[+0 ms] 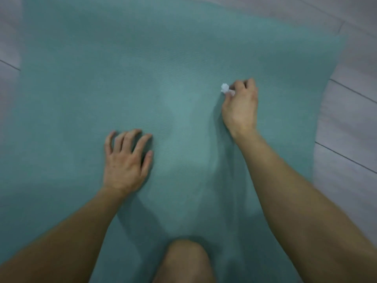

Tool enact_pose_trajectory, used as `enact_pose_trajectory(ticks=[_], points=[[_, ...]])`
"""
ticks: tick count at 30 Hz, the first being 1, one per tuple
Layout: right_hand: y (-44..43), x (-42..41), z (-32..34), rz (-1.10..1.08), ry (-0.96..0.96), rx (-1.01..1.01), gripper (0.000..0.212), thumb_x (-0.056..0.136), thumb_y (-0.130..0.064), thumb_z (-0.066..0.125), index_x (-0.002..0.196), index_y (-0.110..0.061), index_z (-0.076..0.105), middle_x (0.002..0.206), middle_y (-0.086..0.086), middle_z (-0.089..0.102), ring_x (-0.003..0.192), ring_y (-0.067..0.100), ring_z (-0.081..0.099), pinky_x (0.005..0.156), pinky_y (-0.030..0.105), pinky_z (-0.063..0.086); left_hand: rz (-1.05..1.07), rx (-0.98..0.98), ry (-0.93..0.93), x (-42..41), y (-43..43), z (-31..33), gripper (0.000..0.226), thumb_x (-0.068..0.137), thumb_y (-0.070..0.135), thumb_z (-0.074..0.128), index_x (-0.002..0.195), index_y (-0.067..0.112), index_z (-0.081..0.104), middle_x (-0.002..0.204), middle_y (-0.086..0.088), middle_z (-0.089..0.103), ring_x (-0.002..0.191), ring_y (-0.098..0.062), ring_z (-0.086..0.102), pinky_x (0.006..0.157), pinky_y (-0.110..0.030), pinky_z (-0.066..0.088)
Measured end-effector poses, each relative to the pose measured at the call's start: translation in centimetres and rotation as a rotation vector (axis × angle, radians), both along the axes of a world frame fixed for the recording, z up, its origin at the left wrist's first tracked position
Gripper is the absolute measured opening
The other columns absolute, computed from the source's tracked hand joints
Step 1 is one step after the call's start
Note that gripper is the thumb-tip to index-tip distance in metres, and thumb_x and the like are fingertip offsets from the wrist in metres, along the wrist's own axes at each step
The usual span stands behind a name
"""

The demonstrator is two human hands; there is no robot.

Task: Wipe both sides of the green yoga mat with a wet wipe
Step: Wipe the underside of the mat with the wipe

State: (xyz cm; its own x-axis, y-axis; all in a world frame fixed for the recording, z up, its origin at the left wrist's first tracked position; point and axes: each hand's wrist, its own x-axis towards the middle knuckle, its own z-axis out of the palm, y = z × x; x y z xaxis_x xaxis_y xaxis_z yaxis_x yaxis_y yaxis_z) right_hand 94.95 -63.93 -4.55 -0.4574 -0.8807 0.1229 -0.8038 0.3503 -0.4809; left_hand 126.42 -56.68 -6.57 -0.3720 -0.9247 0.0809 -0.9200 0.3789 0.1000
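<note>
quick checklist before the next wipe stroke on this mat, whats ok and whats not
1. Wet wipe in grip: ok, the right hand pinches it at the fingertips.
2. Wipe spread for coverage: not ok, it is bunched into a small wad.
3. Wipe touching the yoga mat: cannot tell, too blurred.
4. Mat steadied: ok, the left hand presses its spread fingertips on it.
5. Mat flat: not ok, it looks rippled between the hands.

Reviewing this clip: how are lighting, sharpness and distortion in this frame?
Head view: dim, even light, no glare; soft overall, the weave of the yoga mat barely resolved; its edges look bowed, likely wide-angle distortion; soft shadows beside the left hand and right hand; the wet wipe is a bright blob without detail.
</note>
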Motion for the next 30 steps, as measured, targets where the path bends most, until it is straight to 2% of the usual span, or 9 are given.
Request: enact_pose_trajectory(ticks=[6,10,13,16,18,21,24,26,30], points=[[7.8,8.7,0.0,0.764,-0.005,-0.039,0.016,0.098,-0.002,0.058,0.107,-0.003,0.071,0.104,0.015,0.06,0.099,0.033,0.058,0.086,0.042,0.053,-0.01,0.026,0.107,0.4,-0.1,-0.7,0.047,0.095,0.038,0.059,0.137,0.019,0.065,0.141,-0.013,0.054,0.125,-0.042,0.051,0.121,-0.06,0.027],[3.6,-3.6,-0.6,0.159,0.146,-0.073,0.019,0.099,-0.013,0.057,0.097,-0.002,0.071,0.099,0.019,0.062,0.092,0.038,0.06,0.081,0.046,0.051,-0.013,-0.007,0.131,0.4,-0.1,-0.9,0.048,0.095,0.039,0.057,0.137,0.017,0.065,0.139,-0.013,0.054,0.126,-0.04,0.05,0.122,-0.059,0.025],[5.1,1.0,-0.5,-0.057,0.022,-0.101,0.016,0.097,-0.007,0.058,0.1,-0.002,0.073,0.099,0.019,0.063,0.092,0.039,0.062,0.083,0.04,0.045,-0.011,-0.019,0.142,0.4,0.0,-0.8,0.046,0.095,0.038,0.058,0.136,0.019,0.066,0.138,-0.012,0.054,0.125,-0.04,0.049,0.121,-0.058,0.026],[10.4,10.4,-0.3,0.663,-0.053,-0.056,0.024,0.1,-0.009,0.051,0.109,-0.003,0.073,0.101,0.016,0.062,0.097,0.035,0.06,0.085,0.043,0.052,-0.006,-0.025,0.149,0.3,-0.1,-0.8,0.045,0.095,0.038,0.058,0.135,0.019,0.065,0.139,-0.011,0.054,0.124,-0.039,0.048,0.12,-0.057,0.028],[10.2,8.3,0.3,0.909,0.04,-0.031,0.031,0.104,-0.017,0.047,0.117,-0.006,0.073,0.103,0.013,0.062,0.101,0.031,0.058,0.09,0.04,0.052,-0.004,-0.023,0.167,0.4,-0.2,-0.9,0.044,0.095,0.037,0.057,0.134,0.019,0.065,0.138,-0.011,0.054,0.124,-0.039,0.049,0.12,-0.057,0.028],[4.0,-2.0,0.3,0.386,0.266,-0.066,0.026,0.101,-0.02,0.054,0.108,-0.006,0.075,0.101,0.018,0.065,0.1,0.039,0.062,0.087,0.045,0.051,0.0,-0.04,0.173,0.5,-0.3,-1.1,0.043,0.094,0.036,0.058,0.133,0.019,0.065,0.137,-0.01,0.054,0.124,-0.038,0.048,0.119,-0.057,0.028],[1.2,-3.9,0.5,-0.221,0.101,0.007,0.034,0.099,-0.021,0.047,0.108,-0.005,0.076,0.107,0.022,0.069,0.104,0.042,0.063,0.091,0.045,0.044,-0.005,-0.036,0.177,0.4,-0.3,-1.1,0.043,0.094,0.035,0.059,0.133,0.019,0.065,0.137,-0.01,0.055,0.123,-0.038,0.049,0.118,-0.057,0.029],[1.9,3.6,-0.1,-0.044,-0.003,-0.024,0.027,0.099,-0.014,0.053,0.109,-0.005,0.077,0.105,0.019,0.071,0.099,0.038,0.066,0.091,0.042,0.047,0.002,-0.037,0.17,0.4,-0.4,-0.9,0.043,0.093,0.034,0.06,0.133,0.019,0.066,0.137,-0.01,0.055,0.124,-0.037,0.049,0.119,-0.057,0.029],[4.8,9.4,0.6,0.802,0.012,-0.021,0.027,0.102,-0.017,0.054,0.114,-0.01,0.077,0.102,0.012,0.067,0.098,0.03,0.061,0.089,0.036,0.048,0.001,-0.012,0.164,0.4,-0.3,-0.8,0.044,0.092,0.034,0.061,0.132,0.018,0.066,0.138,-0.01,0.055,0.124,-0.037,0.05,0.119,-0.057,0.029]])
